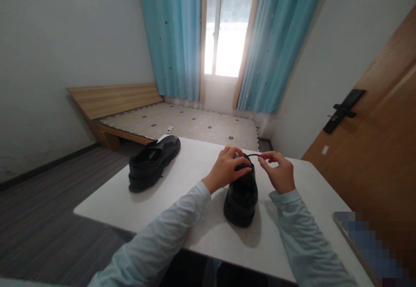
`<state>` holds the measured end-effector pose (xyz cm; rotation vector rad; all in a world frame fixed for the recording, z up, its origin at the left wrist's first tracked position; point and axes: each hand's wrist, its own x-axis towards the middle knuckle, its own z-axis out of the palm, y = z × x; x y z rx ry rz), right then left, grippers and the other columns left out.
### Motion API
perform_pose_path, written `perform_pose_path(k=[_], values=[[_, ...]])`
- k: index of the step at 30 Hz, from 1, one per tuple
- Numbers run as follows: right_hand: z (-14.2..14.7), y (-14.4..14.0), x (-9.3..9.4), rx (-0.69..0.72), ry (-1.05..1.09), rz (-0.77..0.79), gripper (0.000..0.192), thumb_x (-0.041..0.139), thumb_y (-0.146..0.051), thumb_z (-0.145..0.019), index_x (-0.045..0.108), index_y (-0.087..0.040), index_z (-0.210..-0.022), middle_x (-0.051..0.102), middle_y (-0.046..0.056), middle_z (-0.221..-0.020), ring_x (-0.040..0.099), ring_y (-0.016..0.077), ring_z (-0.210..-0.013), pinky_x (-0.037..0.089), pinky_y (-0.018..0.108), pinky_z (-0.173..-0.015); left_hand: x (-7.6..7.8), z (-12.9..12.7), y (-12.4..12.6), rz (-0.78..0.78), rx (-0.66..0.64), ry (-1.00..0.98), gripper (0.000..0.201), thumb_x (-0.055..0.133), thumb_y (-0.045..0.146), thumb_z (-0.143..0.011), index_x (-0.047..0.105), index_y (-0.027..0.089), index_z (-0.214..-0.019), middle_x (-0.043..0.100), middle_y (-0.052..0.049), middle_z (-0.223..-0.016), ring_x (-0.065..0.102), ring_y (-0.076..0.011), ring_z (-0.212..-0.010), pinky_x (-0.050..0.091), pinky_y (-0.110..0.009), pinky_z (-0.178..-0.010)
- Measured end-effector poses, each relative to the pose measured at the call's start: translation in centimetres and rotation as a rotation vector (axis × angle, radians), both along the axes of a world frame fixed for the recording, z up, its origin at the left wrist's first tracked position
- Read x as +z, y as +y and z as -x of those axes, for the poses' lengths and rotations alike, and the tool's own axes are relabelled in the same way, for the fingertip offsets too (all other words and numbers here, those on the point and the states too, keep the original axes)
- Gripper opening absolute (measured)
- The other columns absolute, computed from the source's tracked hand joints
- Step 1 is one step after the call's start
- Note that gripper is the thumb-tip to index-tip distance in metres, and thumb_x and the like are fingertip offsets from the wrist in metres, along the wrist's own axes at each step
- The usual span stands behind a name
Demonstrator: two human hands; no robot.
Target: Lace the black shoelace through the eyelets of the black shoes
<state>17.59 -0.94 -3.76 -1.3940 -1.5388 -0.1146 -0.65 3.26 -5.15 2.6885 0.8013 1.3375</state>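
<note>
Your left hand [227, 168] rests closed over the top of the near black shoe [241, 196], which stands on the white tabletop [201, 166] right in front of you. Your right hand [279, 172] pinches the dark shoelace [251, 155] between thumb and forefinger, the lace stretched between both hands. To handle the lace well, keep the shoe pressed steady with your left hand, hold the lace near its end, and keep it taut and level. The second black shoe [152, 163] lies well apart to the left, untouched.
</note>
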Motion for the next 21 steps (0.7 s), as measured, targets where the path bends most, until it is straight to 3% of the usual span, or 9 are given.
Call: perform_pose_path(k=[8,11,16,21], values=[[-2.3,1.1,-0.4,0.052,0.558,0.084,0.021,0.068,-0.033,-0.063,0.061,-0.016,-0.073,0.065,0.003,-0.066,0.059,0.0148,-0.062,0.045,0.027,-0.058,-0.6,-0.2,0.2,0.026,0.111,0.139,0.030,0.049,0.044,-0.084,0.064,0.026,-0.103,0.053,-0.007,-0.110,0.043,-0.0225,-0.103,0.037,-0.039,-0.090],[-2.5,1.2,-0.7,0.090,0.734,0.192,0.024,0.070,-0.032,-0.056,0.059,-0.016,-0.070,0.066,0.003,-0.061,0.055,0.0118,-0.053,0.044,0.024,-0.051,-0.5,-0.1,0.2,0.041,0.101,0.154,0.030,0.049,0.045,-0.083,0.064,0.028,-0.103,0.053,-0.006,-0.111,0.042,-0.0226,-0.104,0.037,-0.039,-0.090],[-2.3,1.1,-1.0,0.163,0.798,0.444,0.020,0.070,-0.028,-0.053,0.057,-0.016,-0.064,0.066,0.003,-0.059,0.049,0.0081,-0.045,0.042,0.021,-0.045,-0.4,0.1,0.2,-0.010,0.014,0.208,0.030,0.052,0.043,-0.082,0.061,0.038,-0.110,0.048,-0.004,-0.122,0.039,-0.0233,-0.108,0.035,-0.040,-0.091],[-2.2,0.9,-1.1,0.193,0.792,0.577,0.019,0.070,-0.026,-0.053,0.057,-0.016,-0.063,0.067,0.003,-0.060,0.048,0.0072,-0.043,0.041,0.021,-0.044,-0.7,0.2,0.5,0.004,0.000,0.219,0.025,0.056,0.045,-0.079,0.068,0.037,-0.099,0.053,-0.004,-0.118,0.039,-0.0240,-0.108,0.033,-0.040,-0.090]])
